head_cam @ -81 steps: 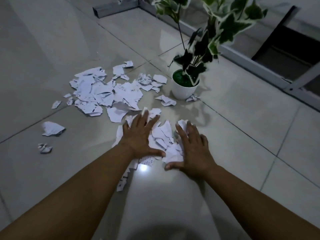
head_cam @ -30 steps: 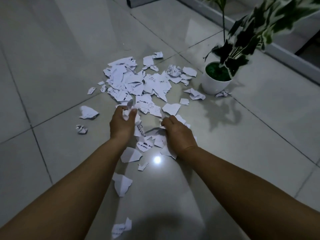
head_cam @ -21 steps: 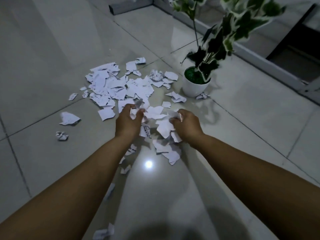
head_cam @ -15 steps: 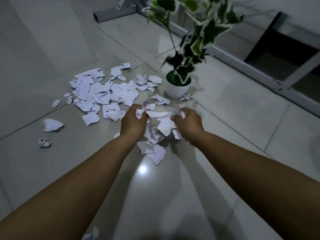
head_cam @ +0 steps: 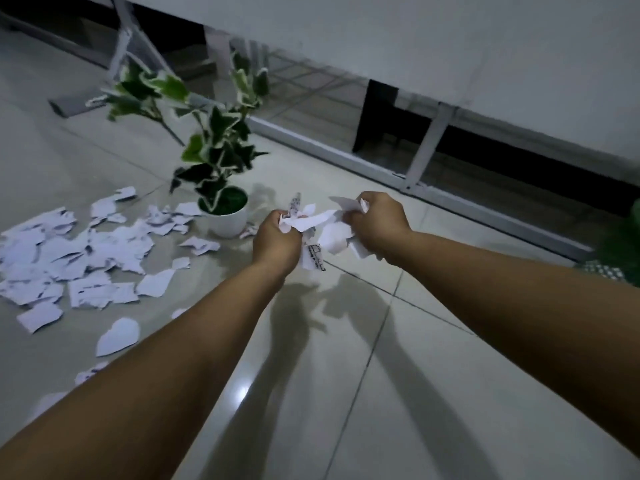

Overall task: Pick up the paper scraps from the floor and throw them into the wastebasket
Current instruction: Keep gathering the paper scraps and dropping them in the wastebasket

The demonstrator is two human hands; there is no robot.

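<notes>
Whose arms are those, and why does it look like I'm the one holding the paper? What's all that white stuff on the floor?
There is no machine here. The arms belong to a person who wears a small camera on the head. It looks forward and down, so you see what that person sees. That is why the arms seem like yours.

The left hand and the right hand are held up above the floor. Together they hold a bunch of torn paper in a tight grip.

The white stuff is more paper scraps, spread over the shiny tiles on the left. Beside them stands a plant in a white pot. Behind it runs a white metal frame.

The bunch should go into a wastebasket, but I cannot see one clearly in this picture.
</notes>
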